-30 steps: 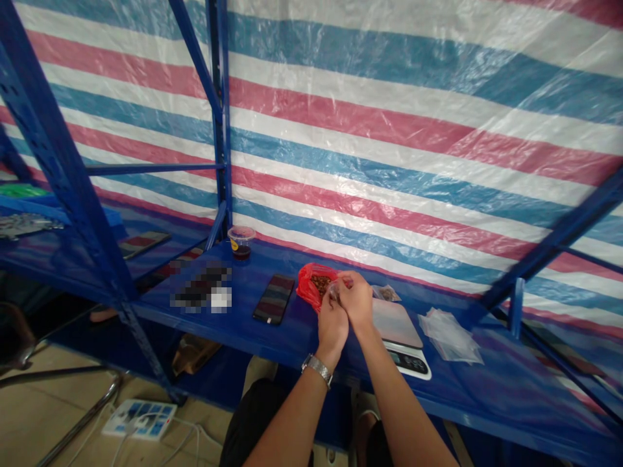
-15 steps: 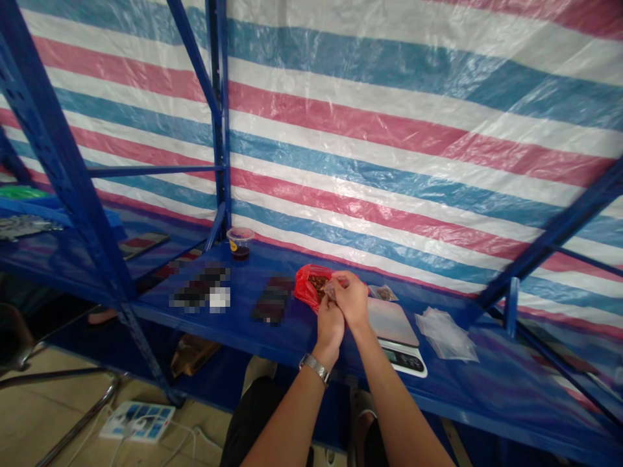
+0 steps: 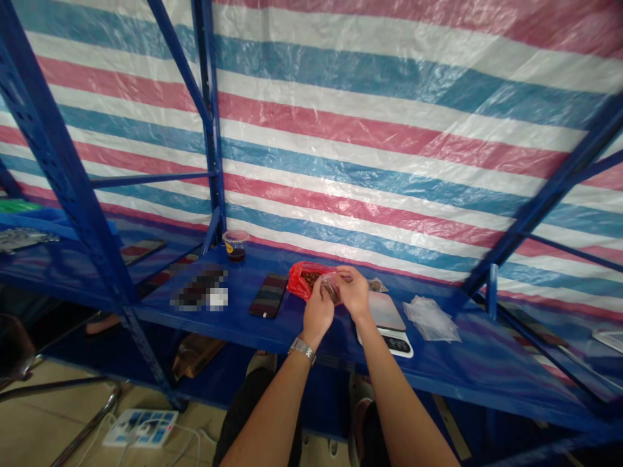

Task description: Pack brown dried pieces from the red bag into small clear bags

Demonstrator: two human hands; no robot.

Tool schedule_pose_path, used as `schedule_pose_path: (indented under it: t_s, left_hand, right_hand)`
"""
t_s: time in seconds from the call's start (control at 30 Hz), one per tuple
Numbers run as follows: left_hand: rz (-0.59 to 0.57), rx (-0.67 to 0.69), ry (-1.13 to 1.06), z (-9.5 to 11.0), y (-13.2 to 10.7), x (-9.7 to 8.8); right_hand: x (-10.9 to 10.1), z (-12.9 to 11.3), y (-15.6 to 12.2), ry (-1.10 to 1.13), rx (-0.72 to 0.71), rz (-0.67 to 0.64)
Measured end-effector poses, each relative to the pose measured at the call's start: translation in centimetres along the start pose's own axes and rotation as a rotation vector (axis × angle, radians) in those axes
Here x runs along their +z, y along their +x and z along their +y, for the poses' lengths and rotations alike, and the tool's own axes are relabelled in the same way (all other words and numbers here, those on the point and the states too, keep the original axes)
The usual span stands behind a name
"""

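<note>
Both my hands hold a small clear plastic bag (image 3: 331, 289) with brownish contents, in front of a red plastic bag. My left hand (image 3: 318, 314) pinches its left side, and a metal-band watch sits on that wrist. My right hand (image 3: 354, 293) grips its upper right side with bent fingers. The red plastic bag (image 3: 298, 280) lies open behind my left hand, showing small brown pieces inside. To the right, partly covered by my right forearm, is a white kitchen scale (image 3: 389, 311). Behind it lies another small filled bag (image 3: 376, 285).
A stack of clear empty bags (image 3: 432, 319) lies right of the scale. A dark phone (image 3: 268, 296) and a lidded plastic cup (image 3: 235, 245) with dark liquid are on the left of the blue shelf (image 3: 233, 324). Blue posts (image 3: 207, 117) and a striped sheet stand behind.
My hands have moved apart a little, and the small clear bag between them shows more fully. The whole view has shifted slightly.
</note>
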State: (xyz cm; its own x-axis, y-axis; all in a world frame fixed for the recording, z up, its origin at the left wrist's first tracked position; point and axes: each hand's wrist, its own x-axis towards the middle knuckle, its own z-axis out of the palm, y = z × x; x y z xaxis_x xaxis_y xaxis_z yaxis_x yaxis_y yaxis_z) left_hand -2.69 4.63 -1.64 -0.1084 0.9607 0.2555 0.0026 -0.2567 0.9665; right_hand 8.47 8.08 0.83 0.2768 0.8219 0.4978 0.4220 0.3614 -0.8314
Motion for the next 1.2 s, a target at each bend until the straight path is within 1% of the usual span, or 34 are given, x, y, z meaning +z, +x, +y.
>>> schedule_pose_path:
  t_s: [0.13, 0.17, 0.23, 0.33, 0.4, 0.53, 0.63, 0.73, 0.83, 0.93, 1.0, 1.1, 1.2]
  left_hand:
    - [-0.03, 0.048, 0.301, 1.7, -0.8, -0.9]
    - [-0.039, 0.079, 0.355, 2.0, -1.0, -1.1]
    - [-0.048, 0.153, 0.387, 2.3, -1.1, -1.5]
    - [-0.062, 0.25, 0.295, 2.3, -0.5, -1.6]
    - [-0.092, 0.276, 0.206, 2.2, 0.1, -1.3]
    - [-0.157, 0.274, 0.092, 2.1, 1.2, 0.4]
    - [-0.18, 0.25, 0.023, 2.0, 1.4, 1.9]
    - [-0.185, 0.23, 0.001, 1.7, 1.4, 2.9]
    - [-0.171, 0.234, 0.028, 1.4, 1.4, 3.1]
    - [-0.173, 0.257, 0.095, 1.2, 1.3, 2.7]
    - [-0.191, 0.281, 0.15, 1.3, 1.2, 2.1]
    - [-0.227, 0.314, 0.215, 1.6, 0.9, 1.3]
    - [-0.24, 0.331, 0.248, 1.9, 0.8, 0.7]
  right_hand:
    - [-1.6, -0.3, -0.1, 0.086, -0.059, -0.052]
    - [-2.1, -0.4, -0.2, 0.105, -0.077, -0.064]
    - [-3.0, -0.5, -0.6, 0.139, -0.091, -0.086]
    - [-4.3, -0.3, -1.2, 0.171, -0.067, -0.093]
    - [-5.2, -0.2, -1.5, 0.176, -0.048, -0.07]
    - [-6.9, 0.2, -1.8, 0.176, -0.009, -0.024]
    - [-8.0, 0.5, -1.9, 0.174, -0.011, -0.003]
    - [-9.3, 1.2, -1.8, 0.078, 0.02, 0.09]
    - [-11.3, 2.5, -1.6, -0.064, 0.108, 0.2]
    - [-13.2, 4.1, -1.7, -0.187, 0.176, 0.262]
    - [-14.2, 4.9, -1.9, -0.272, 0.198, 0.277]
    - [-15.1, 5.4, -2.3, -0.371, 0.199, 0.276]
    - [-15.7, 5.4, -2.4, -0.441, 0.187, 0.305]
